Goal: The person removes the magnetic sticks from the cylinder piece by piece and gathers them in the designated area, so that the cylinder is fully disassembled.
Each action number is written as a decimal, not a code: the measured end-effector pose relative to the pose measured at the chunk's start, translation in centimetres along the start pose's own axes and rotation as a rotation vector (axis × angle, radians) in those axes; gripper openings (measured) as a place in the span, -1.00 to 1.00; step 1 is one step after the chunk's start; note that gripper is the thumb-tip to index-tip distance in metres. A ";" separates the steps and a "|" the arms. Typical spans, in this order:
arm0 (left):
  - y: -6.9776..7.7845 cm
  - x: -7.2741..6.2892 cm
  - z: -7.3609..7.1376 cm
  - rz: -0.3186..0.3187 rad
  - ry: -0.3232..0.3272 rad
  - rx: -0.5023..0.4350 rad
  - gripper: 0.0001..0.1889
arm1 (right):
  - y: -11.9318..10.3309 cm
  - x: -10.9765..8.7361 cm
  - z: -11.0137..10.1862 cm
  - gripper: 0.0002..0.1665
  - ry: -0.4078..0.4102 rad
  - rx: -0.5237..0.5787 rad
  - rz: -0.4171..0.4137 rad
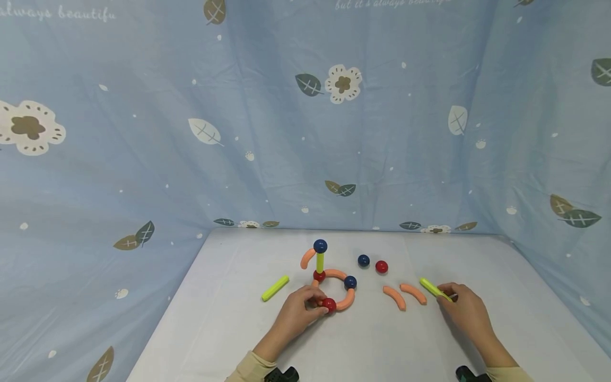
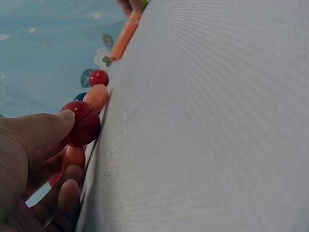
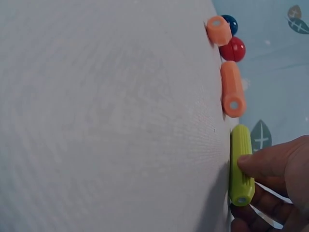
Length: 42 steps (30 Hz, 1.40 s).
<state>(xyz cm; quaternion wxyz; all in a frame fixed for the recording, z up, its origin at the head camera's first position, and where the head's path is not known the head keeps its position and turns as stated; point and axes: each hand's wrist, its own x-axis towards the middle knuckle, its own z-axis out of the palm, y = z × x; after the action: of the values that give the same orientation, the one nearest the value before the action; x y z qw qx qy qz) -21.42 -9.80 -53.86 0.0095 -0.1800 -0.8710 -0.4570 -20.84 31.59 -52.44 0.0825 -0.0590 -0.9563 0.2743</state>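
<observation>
My left hand grips the red ball at the near side of a ring, its thumb on the ball in the left wrist view. Curved orange sticks, a blue ball and another red ball form the rest of the ring, partly hidden behind my fingers. From that far red ball a yellow-green rod stands upright, topped by a blue ball with a curved orange stick slanting down from it. Off to the right, my right hand pinches a ribbed yellow-green rod near one end, low over the table.
Two curved orange sticks lie between the ring and my right hand. Behind them sit a loose blue ball and a loose red ball. Another yellow-green rod lies left of the ring. A patterned blue curtain borders the white table.
</observation>
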 end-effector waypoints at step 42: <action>0.1 -0.1 0.0 -0.003 0.000 0.020 -0.80 | -6.2 -1.7 2.9 -0.60 0.103 0.117 -0.166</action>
<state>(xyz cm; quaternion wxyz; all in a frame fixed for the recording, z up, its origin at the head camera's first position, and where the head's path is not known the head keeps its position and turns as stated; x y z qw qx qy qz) -21.24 -9.77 -53.79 0.0106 -0.1785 -0.8757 -0.4485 -20.17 24.65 -51.76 0.1570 0.0111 -0.9348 0.3183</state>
